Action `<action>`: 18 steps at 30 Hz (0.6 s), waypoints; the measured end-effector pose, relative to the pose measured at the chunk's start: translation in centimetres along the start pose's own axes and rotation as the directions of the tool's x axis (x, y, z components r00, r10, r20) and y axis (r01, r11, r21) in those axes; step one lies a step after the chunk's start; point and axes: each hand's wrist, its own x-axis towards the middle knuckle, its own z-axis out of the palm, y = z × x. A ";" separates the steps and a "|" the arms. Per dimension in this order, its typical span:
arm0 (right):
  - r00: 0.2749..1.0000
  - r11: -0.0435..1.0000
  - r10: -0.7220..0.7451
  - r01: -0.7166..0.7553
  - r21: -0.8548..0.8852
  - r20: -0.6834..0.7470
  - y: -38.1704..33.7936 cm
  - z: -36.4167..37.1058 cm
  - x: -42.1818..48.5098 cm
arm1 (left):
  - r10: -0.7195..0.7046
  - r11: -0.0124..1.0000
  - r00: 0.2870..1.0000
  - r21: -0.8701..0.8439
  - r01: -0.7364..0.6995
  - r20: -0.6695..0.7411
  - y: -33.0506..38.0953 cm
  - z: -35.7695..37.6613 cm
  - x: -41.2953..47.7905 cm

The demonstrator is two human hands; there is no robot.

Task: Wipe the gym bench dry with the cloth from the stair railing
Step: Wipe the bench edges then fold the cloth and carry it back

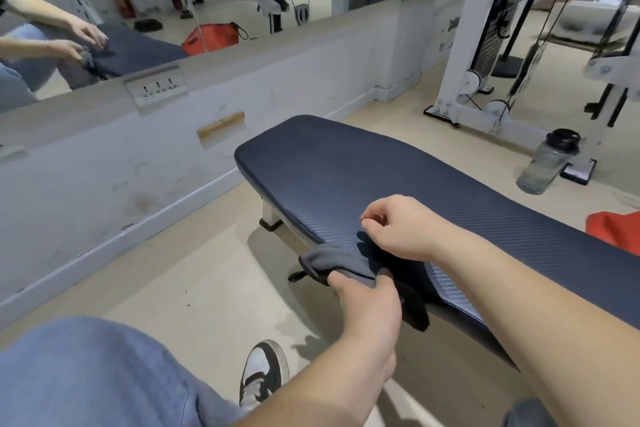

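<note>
A dark blue padded gym bench (346,170) runs from the centre of the view to the right edge. A grey cloth (337,260) with a dark underside lies bunched over the bench's near edge. My left hand (367,302) grips the cloth from below at that edge. Just above the cloth hovers my right hand (398,229), fingers curled and pinched together over the pad; whether it touches the cloth is hidden by the hand itself.
A mirrored wall with a white lower part (104,166) runs along the left. A clear water bottle (547,163) stands on the floor by a white cable machine (485,45). A red bag (616,229) lies behind the bench. My knee (86,374) and shoe (263,374) are below.
</note>
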 end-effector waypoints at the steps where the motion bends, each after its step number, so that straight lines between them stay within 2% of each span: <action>1: 1.000 1.000 0.004 -0.004 0.001 -0.001 0.1 0.0 0.3 | 0.034 0.998 0.999 0.058 -0.031 -0.041 0.3 -0.3 0.4; 5: 1.000 1.000 -0.002 0.002 0.013 -0.017 0.1 0.6 1.9 | 0.136 0.984 0.977 0.141 -0.112 -0.166 2.8 -2.4 3.9; 10: 1.000 0.999 -0.022 0.022 0.029 0.000 -0.3 1.7 3.8 | 0.174 0.983 0.972 0.083 -0.163 -0.158 6.3 -4.7 6.1; 12: 0.999 0.995 -0.034 0.037 0.095 -0.026 -0.5 2.0 4.3 | 0.226 0.972 0.966 0.090 -0.216 -0.122 8.3 -5.6 6.1; 15: 0.993 0.930 0.029 0.016 0.368 -0.118 -0.8 1.7 4.9 | 0.326 0.945 0.942 -0.003 -0.327 0.082 12.7 -6.2 5.2; 16: 0.991 0.863 0.077 -0.011 0.506 -0.110 -1.0 1.3 4.9 | 0.326 0.945 0.928 -0.069 -0.318 0.178 14.2 -6.4 4.9; 18: 0.994 0.656 0.107 -0.084 0.750 0.018 -1.1 0.1 4.6 | 0.219 0.973 0.902 -0.147 -0.176 0.373 16.8 -6.9 4.5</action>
